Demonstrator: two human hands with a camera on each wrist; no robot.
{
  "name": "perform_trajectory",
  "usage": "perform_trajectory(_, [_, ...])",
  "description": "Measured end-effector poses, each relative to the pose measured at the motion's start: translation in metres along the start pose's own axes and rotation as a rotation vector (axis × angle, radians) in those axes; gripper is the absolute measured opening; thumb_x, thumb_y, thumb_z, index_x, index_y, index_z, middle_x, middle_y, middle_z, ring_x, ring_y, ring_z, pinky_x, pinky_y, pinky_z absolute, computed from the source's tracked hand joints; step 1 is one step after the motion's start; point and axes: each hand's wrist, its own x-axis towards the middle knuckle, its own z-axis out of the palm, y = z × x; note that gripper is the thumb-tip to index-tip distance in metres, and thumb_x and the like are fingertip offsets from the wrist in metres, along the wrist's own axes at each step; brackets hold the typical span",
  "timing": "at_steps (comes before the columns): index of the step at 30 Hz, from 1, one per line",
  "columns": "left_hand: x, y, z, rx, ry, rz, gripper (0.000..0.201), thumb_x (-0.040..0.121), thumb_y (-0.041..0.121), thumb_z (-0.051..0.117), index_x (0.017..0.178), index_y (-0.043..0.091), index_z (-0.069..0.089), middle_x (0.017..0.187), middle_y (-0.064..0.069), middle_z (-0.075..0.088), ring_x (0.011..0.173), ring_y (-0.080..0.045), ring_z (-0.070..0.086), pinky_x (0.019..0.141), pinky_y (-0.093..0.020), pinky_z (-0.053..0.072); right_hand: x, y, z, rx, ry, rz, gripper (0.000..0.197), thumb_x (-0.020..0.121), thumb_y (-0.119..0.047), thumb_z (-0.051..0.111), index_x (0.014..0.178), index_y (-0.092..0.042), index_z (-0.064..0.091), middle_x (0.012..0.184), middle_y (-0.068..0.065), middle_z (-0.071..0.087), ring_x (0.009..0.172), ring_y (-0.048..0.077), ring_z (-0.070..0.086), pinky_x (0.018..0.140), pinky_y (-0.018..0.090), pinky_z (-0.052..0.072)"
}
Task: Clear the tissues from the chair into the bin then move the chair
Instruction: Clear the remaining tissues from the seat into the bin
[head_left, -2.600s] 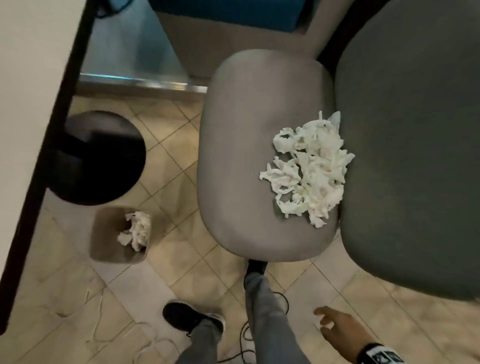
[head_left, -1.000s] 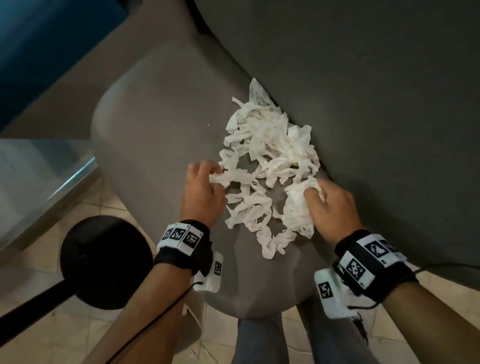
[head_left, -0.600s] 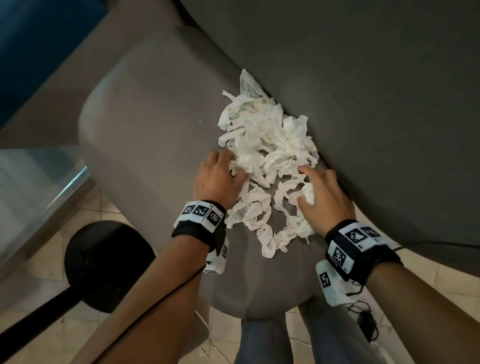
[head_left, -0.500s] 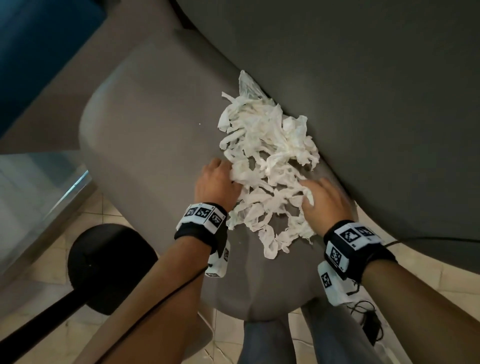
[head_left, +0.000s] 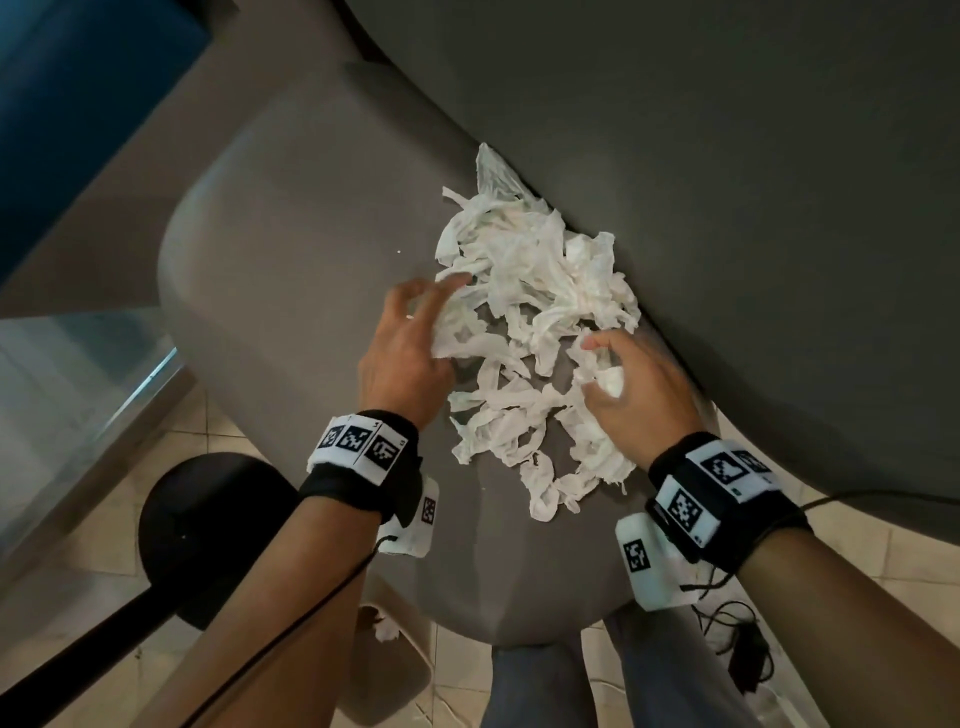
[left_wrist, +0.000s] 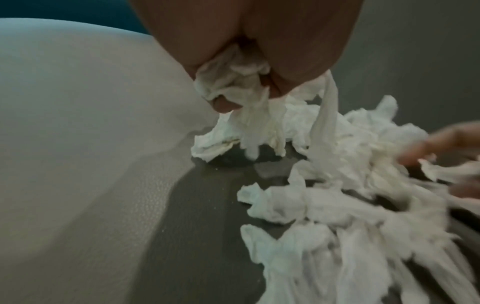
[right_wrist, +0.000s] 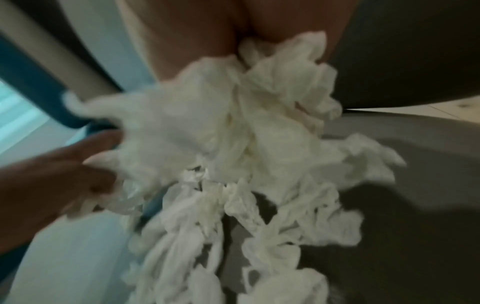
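A heap of torn white tissues (head_left: 535, 291) lies on the grey chair seat (head_left: 291, 270), against the dark backrest (head_left: 727, 182). My left hand (head_left: 415, 332) is at the heap's left edge. In the left wrist view its fingers curl round a clump of tissues (left_wrist: 233, 86). My right hand (head_left: 618, 374) is at the heap's right side, its thumb and fingers closed on a wad of tissues (right_wrist: 259, 107). Loose strips trail from both hands onto the seat. The small bin (head_left: 400, 675) stands on the floor under the seat's front edge, mostly hidden by my left forearm.
A black round base (head_left: 208, 525) with a dark pole stands on the tiled floor at the left. A black cable and adapter (head_left: 748, 654) lie on the floor at the right. My legs (head_left: 535, 686) are right in front of the seat.
Both hands have come onto the heap and gathered strips. In the last half second the left fingers reached further into the left edge and the right hand closed on a wad.
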Motion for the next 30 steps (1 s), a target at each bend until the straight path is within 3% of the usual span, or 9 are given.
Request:
perform_trajectory(3, [0.0, -0.003, 0.013, 0.22, -0.149, 0.049, 0.074, 0.076, 0.015, 0.069, 0.137, 0.045, 0.04, 0.145, 0.003, 0.03, 0.123, -0.022, 0.045, 0.076, -0.039, 0.055, 0.003, 0.005, 0.013, -0.14, -0.168, -0.009, 0.052, 0.081, -0.03, 0.07, 0.126, -0.041, 0.046, 0.118, -0.006, 0.042, 0.09, 0.017, 0.057, 0.078, 0.033, 0.051])
perform_trajectory(6, [-0.002, -0.013, 0.024, 0.252, -0.188, -0.025, 0.06, 0.076, 0.023, 0.073, 0.13, 0.035, 0.047, 0.14, 0.0, 0.036, 0.121, -0.026, 0.045, 0.079, -0.046, 0.056, 0.004, 0.014, 0.024, -0.318, -0.208, -0.021, 0.044, 0.08, -0.036, 0.069, 0.119, -0.035, 0.05, 0.12, -0.006, 0.04, 0.089, 0.018, 0.054, 0.072, 0.031, 0.047])
perform_trajectory(10, [-0.001, -0.021, 0.029, 0.139, -0.074, -0.111, 0.036, 0.079, 0.028, 0.074, 0.109, 0.016, 0.058, 0.109, -0.003, 0.049, 0.1, -0.026, 0.051, 0.076, -0.038, 0.047, 0.007, 0.023, 0.028, -0.23, -0.156, 0.018, 0.005, 0.083, -0.022, 0.06, 0.085, -0.024, 0.056, 0.099, -0.005, 0.056, 0.097, 0.024, 0.054, 0.072, 0.032, 0.041])
perform_trajectory(15, [-0.002, -0.023, 0.012, -0.001, 0.15, -0.233, 0.01, 0.079, 0.005, 0.063, 0.087, 0.008, 0.057, 0.092, -0.005, 0.047, 0.078, -0.019, 0.043, 0.066, -0.019, 0.025, 0.003, 0.022, 0.019, -0.076, 0.004, -0.038, 0.017, 0.074, -0.002, 0.06, 0.074, -0.017, 0.051, 0.09, -0.002, 0.052, 0.089, 0.02, 0.049, 0.064, 0.027, 0.035])
perform_trajectory(17, [-0.004, -0.021, 0.001, -0.046, 0.196, -0.262, 0.022, 0.075, -0.003, 0.056, 0.09, 0.013, 0.055, 0.096, -0.006, 0.053, 0.082, -0.019, 0.045, 0.067, -0.017, 0.026, -0.001, 0.018, 0.014, -0.036, 0.031, -0.056, 0.022, 0.073, 0.003, 0.058, 0.074, -0.019, 0.052, 0.094, -0.004, 0.052, 0.085, 0.016, 0.05, 0.062, 0.024, 0.04])
perform_trajectory(20, [-0.014, -0.009, -0.001, -0.143, 0.142, -0.169, 0.031, 0.076, -0.002, 0.054, 0.101, 0.016, 0.06, 0.099, -0.005, 0.064, 0.084, -0.019, 0.056, 0.069, -0.022, 0.037, -0.006, 0.013, 0.011, 0.018, 0.018, -0.123, 0.021, 0.077, -0.002, 0.057, 0.075, -0.023, 0.054, 0.089, -0.009, 0.061, 0.082, 0.014, 0.058, 0.074, 0.034, 0.05])
perform_trajectory(24, [-0.025, 0.01, 0.024, -0.032, -0.095, -0.141, 0.042, 0.085, 0.033, 0.064, 0.124, 0.025, 0.053, 0.11, 0.004, 0.053, 0.087, -0.014, 0.051, 0.072, -0.027, 0.042, -0.013, 0.011, 0.023, -0.023, -0.145, -0.092, 0.009, 0.083, -0.028, 0.058, 0.09, -0.03, 0.054, 0.098, -0.012, 0.065, 0.079, 0.017, 0.061, 0.073, 0.036, 0.054])
perform_trajectory(27, [-0.029, 0.013, 0.048, 0.129, -0.203, -0.207, 0.054, 0.083, 0.05, 0.063, 0.13, 0.027, 0.047, 0.116, 0.005, 0.049, 0.091, -0.016, 0.052, 0.077, -0.033, 0.046, -0.019, 0.011, 0.04, -0.202, -0.295, -0.074, 0.038, 0.077, -0.056, 0.062, 0.106, -0.038, 0.047, 0.115, -0.015, 0.057, 0.09, 0.016, 0.061, 0.076, 0.034, 0.05])
perform_trajectory(30, [-0.03, 0.009, 0.06, 0.127, -0.194, -0.238, 0.042, 0.085, 0.041, 0.065, 0.119, 0.019, 0.056, 0.109, -0.006, 0.061, 0.098, -0.029, 0.06, 0.074, -0.036, 0.046, -0.021, 0.015, 0.055, -0.329, -0.296, -0.103, 0.047, 0.079, -0.052, 0.065, 0.117, -0.034, 0.043, 0.124, -0.009, 0.055, 0.1, 0.022, 0.061, 0.079, 0.039, 0.051])
